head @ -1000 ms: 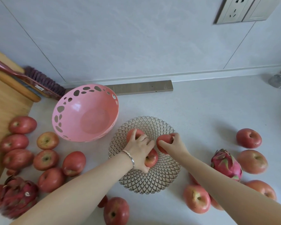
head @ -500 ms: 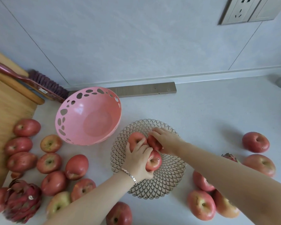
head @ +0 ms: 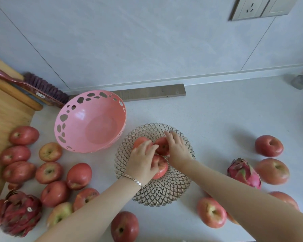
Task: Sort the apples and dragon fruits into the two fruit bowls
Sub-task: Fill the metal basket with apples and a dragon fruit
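Apples (head: 162,145) in glass bowl (head: 164,193): left hand (head: 143,163) loosely covers two, right hand (head: 177,149) spread flat; release gently, avoid rolling.

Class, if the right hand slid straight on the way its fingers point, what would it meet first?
The right hand would probably meet the far rim of the glass bowl first, then the wooden strip; its height is unclear.

Noted motion blur on right hand (head: 177,149) fingers (head: 171,136); saw apple (head: 140,140) beneath left hand (head: 141,165) fingertips (head: 147,145) mostly covered.
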Demonstrator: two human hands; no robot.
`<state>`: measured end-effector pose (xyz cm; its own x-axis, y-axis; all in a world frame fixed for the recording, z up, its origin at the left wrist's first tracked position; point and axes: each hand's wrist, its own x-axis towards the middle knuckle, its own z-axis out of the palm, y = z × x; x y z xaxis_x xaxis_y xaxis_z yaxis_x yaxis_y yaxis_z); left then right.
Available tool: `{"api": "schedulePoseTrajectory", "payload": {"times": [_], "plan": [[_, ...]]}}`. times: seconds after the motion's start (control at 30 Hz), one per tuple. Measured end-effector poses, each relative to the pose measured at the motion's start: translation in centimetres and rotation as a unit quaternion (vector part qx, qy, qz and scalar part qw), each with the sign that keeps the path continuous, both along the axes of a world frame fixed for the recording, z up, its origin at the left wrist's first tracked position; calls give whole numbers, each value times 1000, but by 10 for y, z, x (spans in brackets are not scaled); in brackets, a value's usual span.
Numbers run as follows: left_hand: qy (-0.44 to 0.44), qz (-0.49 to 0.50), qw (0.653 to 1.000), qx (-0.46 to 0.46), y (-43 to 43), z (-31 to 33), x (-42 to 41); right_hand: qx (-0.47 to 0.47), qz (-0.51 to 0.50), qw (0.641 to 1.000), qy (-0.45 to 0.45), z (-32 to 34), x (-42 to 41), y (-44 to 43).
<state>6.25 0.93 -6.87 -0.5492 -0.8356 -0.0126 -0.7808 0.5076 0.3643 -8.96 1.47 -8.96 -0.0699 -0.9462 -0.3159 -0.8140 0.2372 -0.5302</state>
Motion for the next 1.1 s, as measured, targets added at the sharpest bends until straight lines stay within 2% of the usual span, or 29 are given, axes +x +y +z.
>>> {"api": "schedulePoseTrajectory", "payload": {"times": [0.1,0.2,0.23,0.3,0.4,0.47,0.53,0.6,0.7,0.77,0.9,0.97,1.0,1.03,1.1], "plan": [[33,78,996,27,6,-9,16,18,-139,986,-92,15,13,24],[-12,178,984,8,8,-17,35,154,-188,943,-226,21,26,46],[-23,211,977,13,7,-19,40,208,-206,914,-281,20,30,48],[-24,270,960,64,5,-20,48,273,-269,830,-404,11,37,47],[45,352,916,189,6,-22,51,268,-375,700,-545,-1,48,43],[79,381,888,245,9,-21,51,222,-420,652,-592,-7,53,43],[104,388,878,260,10,-18,53,190,-439,637,-605,-10,57,43],[112,386,876,266,6,-16,55,173,-446,646,-594,-11,60,42],[98,379,882,262,3,-14,57,144,-451,681,-558,-11,66,39],[98,379,882,262,2,-16,57,131,-439,722,-518,-11,69,39],[84,376,885,262,4,-18,58,146,-381,831,-378,-13,65,39],[47,370,888,268,3,-18,55,155,-353,855,-346,-11,61,38],[3,353,898,264,4,-17,51,158,-343,862,-339,-10,58,38],[-58,326,918,219,5,-18,48,160,-336,866,-335,-10,57,37],[-125,218,967,47,2,-16,37,157,-338,868,-328,-10,58,37]]}}
